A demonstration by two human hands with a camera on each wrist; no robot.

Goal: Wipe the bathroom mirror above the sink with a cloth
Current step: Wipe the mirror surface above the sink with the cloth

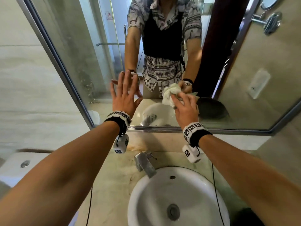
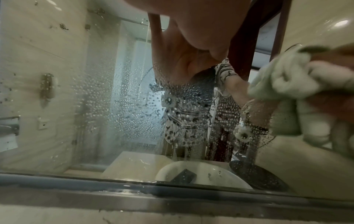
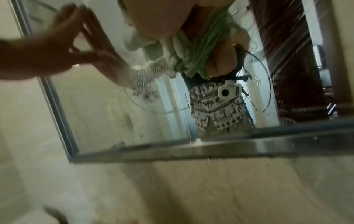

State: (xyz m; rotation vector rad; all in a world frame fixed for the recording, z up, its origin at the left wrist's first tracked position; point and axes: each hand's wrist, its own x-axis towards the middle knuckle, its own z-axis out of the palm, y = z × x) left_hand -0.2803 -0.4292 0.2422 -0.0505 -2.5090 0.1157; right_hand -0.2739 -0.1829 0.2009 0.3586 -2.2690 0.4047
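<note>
The metal-framed mirror point(image 1: 97, 54) hangs above the sink point(image 1: 162, 185). Water droplets speckle its lower glass point(image 2: 124, 106). My left hand point(image 1: 123, 93) is spread flat with straight fingers against the glass, left of centre. My right hand point(image 1: 184, 105) grips a bunched pale green-white cloth point(image 1: 169, 93) and holds it to the mirror low down, just right of the left hand. In the left wrist view the cloth point(image 2: 283, 84) shows at the right edge. The right wrist view, blurred, shows the cloth point(image 3: 191, 50) under my palm.
A chrome faucet point(image 1: 145, 163) stands on the beige marble counter point(image 1: 114, 185) behind the white basin. A toilet tank point(image 1: 24, 163) sits at the left. A round wall-mounted shaving mirror point(image 1: 270, 22) and a wall socket point(image 1: 259, 82) are on the right wall.
</note>
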